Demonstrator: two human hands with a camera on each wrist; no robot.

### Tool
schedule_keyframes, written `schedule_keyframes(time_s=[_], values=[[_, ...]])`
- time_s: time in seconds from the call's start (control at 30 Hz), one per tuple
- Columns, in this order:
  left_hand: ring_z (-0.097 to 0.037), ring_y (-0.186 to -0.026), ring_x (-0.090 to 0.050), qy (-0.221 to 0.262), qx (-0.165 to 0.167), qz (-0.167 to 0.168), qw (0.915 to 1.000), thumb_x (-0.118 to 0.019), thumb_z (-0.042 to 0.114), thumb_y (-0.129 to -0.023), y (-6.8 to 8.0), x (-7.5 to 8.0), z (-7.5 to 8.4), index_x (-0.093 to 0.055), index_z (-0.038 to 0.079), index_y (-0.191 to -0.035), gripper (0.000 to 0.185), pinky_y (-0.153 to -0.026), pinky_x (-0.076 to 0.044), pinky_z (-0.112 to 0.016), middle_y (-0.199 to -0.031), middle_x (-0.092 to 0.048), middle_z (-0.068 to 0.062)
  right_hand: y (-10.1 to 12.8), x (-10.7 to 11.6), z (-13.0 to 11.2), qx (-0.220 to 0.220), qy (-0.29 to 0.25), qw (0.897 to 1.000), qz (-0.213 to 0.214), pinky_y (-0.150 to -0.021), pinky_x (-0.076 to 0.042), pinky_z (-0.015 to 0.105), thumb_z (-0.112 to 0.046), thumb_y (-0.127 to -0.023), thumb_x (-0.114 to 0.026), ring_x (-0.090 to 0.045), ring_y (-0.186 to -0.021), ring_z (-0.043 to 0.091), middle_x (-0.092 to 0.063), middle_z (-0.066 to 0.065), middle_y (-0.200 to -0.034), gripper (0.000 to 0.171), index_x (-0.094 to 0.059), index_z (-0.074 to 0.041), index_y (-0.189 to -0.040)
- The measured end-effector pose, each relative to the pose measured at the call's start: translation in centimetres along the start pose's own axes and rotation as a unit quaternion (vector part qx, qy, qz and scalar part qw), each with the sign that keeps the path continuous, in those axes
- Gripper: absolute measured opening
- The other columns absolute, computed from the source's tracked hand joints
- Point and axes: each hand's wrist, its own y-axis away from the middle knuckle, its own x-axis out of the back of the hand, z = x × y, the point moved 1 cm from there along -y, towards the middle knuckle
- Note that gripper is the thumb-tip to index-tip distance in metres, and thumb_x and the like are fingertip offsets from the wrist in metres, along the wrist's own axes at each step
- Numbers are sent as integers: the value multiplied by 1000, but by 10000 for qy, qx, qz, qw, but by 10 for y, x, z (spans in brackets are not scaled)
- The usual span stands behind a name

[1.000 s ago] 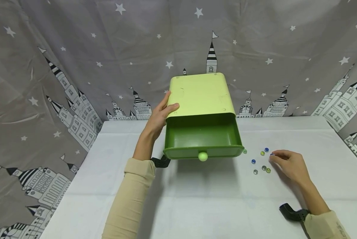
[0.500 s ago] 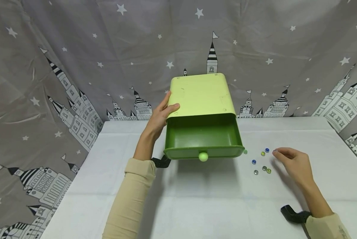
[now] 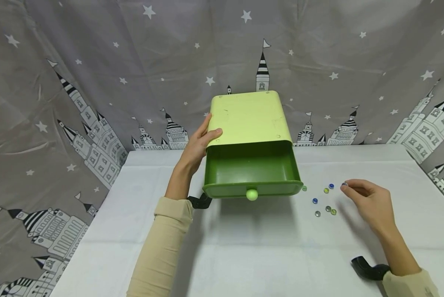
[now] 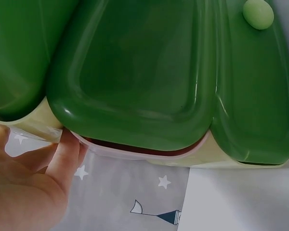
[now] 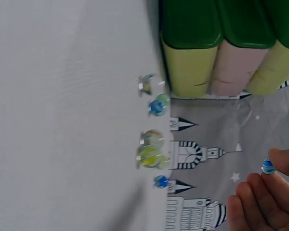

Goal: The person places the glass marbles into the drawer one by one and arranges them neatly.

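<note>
Green drawer (image 3: 229, 190) open | left fingers (image 3: 203, 125) clamped on cabinet (image 3: 248, 117) edge | right fingers (image 3: 358, 182) pinching marble (image 5: 268, 166), well apart from drawer

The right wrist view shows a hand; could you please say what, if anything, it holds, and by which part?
A blue marble, held by its sides between the thumb and a finger of the right hand.

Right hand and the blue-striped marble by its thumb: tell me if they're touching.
Touching. The right wrist view shows the right hand pinching the blue-striped marble, skin against its surface with no gap showing.
</note>
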Motion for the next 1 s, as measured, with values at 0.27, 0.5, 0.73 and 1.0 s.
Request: schedule_keyframes(time_s=[0.27,0.5,0.73,1.0], values=[[-21,-148,-15,5,-15,17,10000,-64,45,-92,-1,1,-1,-24,49,-153,73,-108,-15,-69,-162,-13,12,5,2,-16,244,-282,9993,64,-65,-44,11,-18,-91,-73,-60,-79,-9,-65,-26,-84,29,-70,6,-107],[-21,-148,-14,-4,9,18,10000,-64,46,-92,-2,2,-2,-24,50,-153,73,-108,-15,-69,-162,-13,12,10,5,-26,496,-489,9975,98,-67,-46,9,-12,-90,-74,-62,-82,-7,-67,-22,-87,25,-70,7,-106],[-21,-148,-14,-10,21,26,10000,-64,46,-92,-1,3,-1,-23,50,-153,73,-108,-15,-69,-163,-13,11,21,6,-52,932,-285,9950,207,-87,-41,9,-10,-90,-74,-59,-92,-9,-66,-18,-95,20,-72,2,-105],[-20,-148,-15,-25,19,35,10000,-64,46,-92,-2,1,-1,-23,49,-153,73,-108,-16,-69,-162,-13,12,34,4,-80,1742,-721,9816,295,-90,-43,11,11,-80,-75,-62,-94,1,-68,0,-97,20,-73,3,-99]])
